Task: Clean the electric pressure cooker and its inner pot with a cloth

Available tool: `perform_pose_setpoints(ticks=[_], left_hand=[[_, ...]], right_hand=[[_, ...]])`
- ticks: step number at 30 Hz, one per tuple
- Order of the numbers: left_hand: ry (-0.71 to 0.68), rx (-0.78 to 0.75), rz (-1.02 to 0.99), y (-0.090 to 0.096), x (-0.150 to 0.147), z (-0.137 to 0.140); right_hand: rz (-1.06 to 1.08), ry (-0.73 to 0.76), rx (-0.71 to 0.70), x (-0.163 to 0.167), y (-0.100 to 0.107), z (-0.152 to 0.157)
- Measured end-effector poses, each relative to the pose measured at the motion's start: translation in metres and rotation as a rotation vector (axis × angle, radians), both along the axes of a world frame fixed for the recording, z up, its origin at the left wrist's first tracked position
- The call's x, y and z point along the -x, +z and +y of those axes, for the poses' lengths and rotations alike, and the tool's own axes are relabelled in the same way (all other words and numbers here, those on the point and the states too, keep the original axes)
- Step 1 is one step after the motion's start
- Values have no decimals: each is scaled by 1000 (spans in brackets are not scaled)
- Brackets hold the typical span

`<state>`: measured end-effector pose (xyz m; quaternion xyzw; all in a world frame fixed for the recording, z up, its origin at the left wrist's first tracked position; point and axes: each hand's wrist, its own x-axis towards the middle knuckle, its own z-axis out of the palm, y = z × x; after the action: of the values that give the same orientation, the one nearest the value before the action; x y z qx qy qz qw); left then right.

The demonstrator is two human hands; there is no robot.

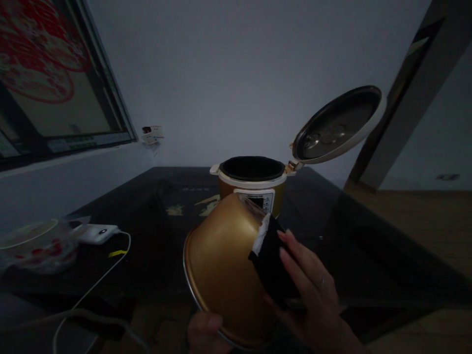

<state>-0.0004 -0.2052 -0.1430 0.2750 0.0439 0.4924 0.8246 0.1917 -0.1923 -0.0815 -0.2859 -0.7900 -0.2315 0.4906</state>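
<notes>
My left hand is closed on the rim of a gold-coloured inner pot, thumb on the outside. The pot is tipped on its side, its rim facing lower left. In my right hand is a black cloth with a white edge, which lies against the pot's outer wall near its base. Behind the pot stands a gold and white electric cooker. Its lid is swung up to the right, and the dark inside shows at the top. My raised pot partly hides the cooker's front panel.
The cooker stands on a dark glossy table. At left are a bowl with red patterns in clear plastic, and a white device with a cable hanging over the edge. Wall sockets are at the back left.
</notes>
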Motion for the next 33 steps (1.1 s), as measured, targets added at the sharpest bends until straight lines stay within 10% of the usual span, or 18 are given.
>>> perform_pose_setpoints(ticks=[10,21,33], left_hand=[[93,-38,-140,-23,0,3],[-79,-259,-272,31,6,14],[21,-187,-214,42,-13,15]], right_hand=[[-6,-1,51,-5,-5,2],[-3,-33,47,4,-7,-7],[110,-123,91,10,-9,-7]])
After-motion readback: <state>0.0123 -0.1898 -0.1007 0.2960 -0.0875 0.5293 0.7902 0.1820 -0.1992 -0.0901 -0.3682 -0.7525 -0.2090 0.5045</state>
